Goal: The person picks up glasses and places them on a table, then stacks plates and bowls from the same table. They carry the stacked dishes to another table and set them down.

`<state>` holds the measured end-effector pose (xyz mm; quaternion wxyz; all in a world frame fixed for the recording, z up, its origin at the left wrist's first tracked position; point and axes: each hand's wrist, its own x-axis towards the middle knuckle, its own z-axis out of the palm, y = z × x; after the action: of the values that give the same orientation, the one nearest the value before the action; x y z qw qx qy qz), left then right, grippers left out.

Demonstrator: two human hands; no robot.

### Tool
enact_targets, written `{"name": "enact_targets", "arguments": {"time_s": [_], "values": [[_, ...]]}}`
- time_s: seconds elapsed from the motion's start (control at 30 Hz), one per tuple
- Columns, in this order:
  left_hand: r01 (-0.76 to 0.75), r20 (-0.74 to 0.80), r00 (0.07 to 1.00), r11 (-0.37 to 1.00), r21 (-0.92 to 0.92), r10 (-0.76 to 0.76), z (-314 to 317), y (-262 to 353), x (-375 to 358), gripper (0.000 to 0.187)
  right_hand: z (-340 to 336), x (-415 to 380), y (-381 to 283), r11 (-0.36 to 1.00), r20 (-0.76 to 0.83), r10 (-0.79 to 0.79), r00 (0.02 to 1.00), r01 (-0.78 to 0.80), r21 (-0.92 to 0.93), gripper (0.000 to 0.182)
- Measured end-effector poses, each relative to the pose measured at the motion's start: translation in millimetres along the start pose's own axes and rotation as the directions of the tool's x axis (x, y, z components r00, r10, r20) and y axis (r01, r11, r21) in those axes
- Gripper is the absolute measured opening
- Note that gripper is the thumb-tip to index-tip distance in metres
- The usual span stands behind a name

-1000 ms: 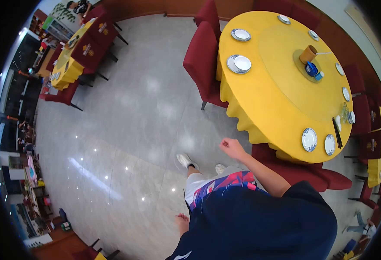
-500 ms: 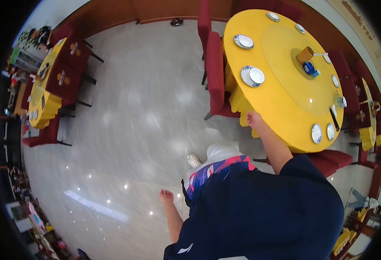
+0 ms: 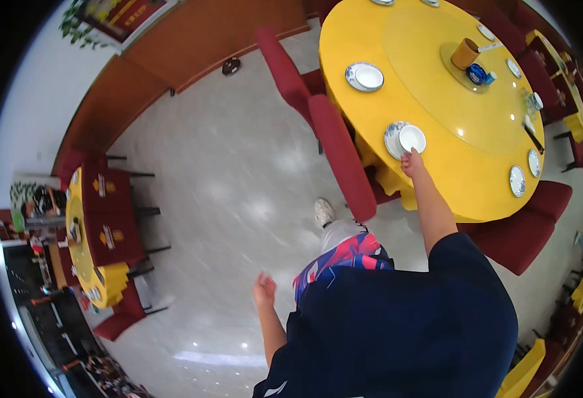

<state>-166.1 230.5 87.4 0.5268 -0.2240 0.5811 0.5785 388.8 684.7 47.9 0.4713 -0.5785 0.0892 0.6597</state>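
Note:
My right hand point(image 3: 411, 163) reaches over the table edge, its fingers curled together at the near rim of a small white bowl point(image 3: 412, 137). The bowl sits on a blue-patterned plate point(image 3: 392, 140) and looks level; how firmly the fingers grip it is hard to see. Beneath them spreads the yellow tablecloth point(image 3: 450, 199) of a large round table. Low at my side, over the tiled floor, hangs my left hand point(image 3: 264, 289), fingers loosely apart and holding nothing. Farther along the table edge stands another bowl on a plate point(image 3: 364, 77).
Red chairs point(image 3: 341, 156) line the table's left side, and another red chair point(image 3: 520, 229) stands at the right. On the glass turntable are a brown holder point(image 3: 465, 54) and a blue item point(image 3: 476, 73). A second yellow-clothed table point(image 3: 115, 282) is at far left.
My right hand has moved from the table edge up to the white bowl. My body and view have turned and come nearer the table; my left hand still hangs low.

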Motion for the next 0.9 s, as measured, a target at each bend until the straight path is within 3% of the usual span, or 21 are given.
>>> {"name": "enact_targets", "arguments": {"time_s": [0.03,0.1,0.13,0.2,0.23,0.27,0.3,0.33,0.37,0.43,0.47,0.53,0.6,0.67,0.8,0.9], "values": [[0.121,-0.062,0.99,0.991,-0.054,-0.124,-4,5,25,0.027,12,9,-8,0.999,-0.02,-0.011,1.0,0.012,0.043,0.042],[0.18,-0.071,0.983,0.977,0.115,-0.172,13,20,11,0.026,12,24,-15,0.998,-0.024,-0.02,1.0,0.021,0.053,0.039],[0.183,-0.085,0.981,0.973,0.139,-0.172,-42,6,20,0.026,9,25,-12,0.999,-0.035,-0.024,0.999,0.025,0.03,0.036],[0.328,-0.147,0.943,0.909,0.258,-0.299,-60,31,76,0.029,12,22,-10,0.999,-0.119,-0.035,0.992,0.036,0.005,0.032],[0.34,-0.152,0.939,0.9,0.272,-0.309,-51,40,80,0.029,24,15,-16,0.997,-0.172,-0.069,0.983,0.066,-0.026,0.028],[0.292,-0.162,0.956,0.854,0.43,-0.246,-45,51,84,0.033,34,5,-17,0.99,-0.211,-0.126,0.969,0.109,-0.091,0.023],[0.242,-0.162,0.97,0.778,0.58,-0.181,-45,68,86,0.038,42,0,-19,0.991,-0.232,-0.123,0.965,0.108,-0.074,0.023],[0.03,-0.05,0.997,0.298,0.954,0.059,-59,85,101,0.038,48,-5,-18,0.972,-0.25,-0.197,0.948,0.156,-0.175,0.024],[0.035,-0.05,0.998,0.271,0.962,0.046,-48,102,111,0.038,54,-5,-17,0.941,-0.262,-0.269,0.927,0.195,-0.277,0.025],[0.106,-0.105,0.993,0.799,0.592,-0.053,-21,131,138,0.034,73,-2,-16,0.937,-0.274,-0.284,0.919,0.205,-0.283,0.026],[0.115,-0.101,0.993,0.784,0.61,-0.067,-29,165,128,0.034,87,1,-16,0.927,-0.256,-0.303,0.918,0.222,-0.302,0.026],[0.178,-0.16,0.982,0.795,0.581,-0.102,90,203,140,0.033,131,-4,-19,0.918,-0.227,-0.338,0.913,0.266,-0.296,0.026],[0.19,-0.127,0.981,0.847,0.497,-0.146,149,243,171,0.037,178,-1,-24,0.9,-0.184,-0.378,0.907,0.313,-0.303,0.026],[0.11,-0.045,0.994,0.85,0.515,-0.101,201,281,206,0.036,223,6,-32,0.896,-0.136,-0.384,0.913,0.334,-0.292,0.025],[0.028,0.021,0.999,0.891,0.453,-0.042,278,340,238,0.038,279,38,-46,0.931,-0.171,-0.321,0.931,0.278,-0.237,0.023],[0.053,0.054,0.995,0.898,0.437,-0.085,297,376,270,0.04,304,58,-53,0.949,-0.216,-0.298,0.93,0.263,-0.176,0.022]]}}
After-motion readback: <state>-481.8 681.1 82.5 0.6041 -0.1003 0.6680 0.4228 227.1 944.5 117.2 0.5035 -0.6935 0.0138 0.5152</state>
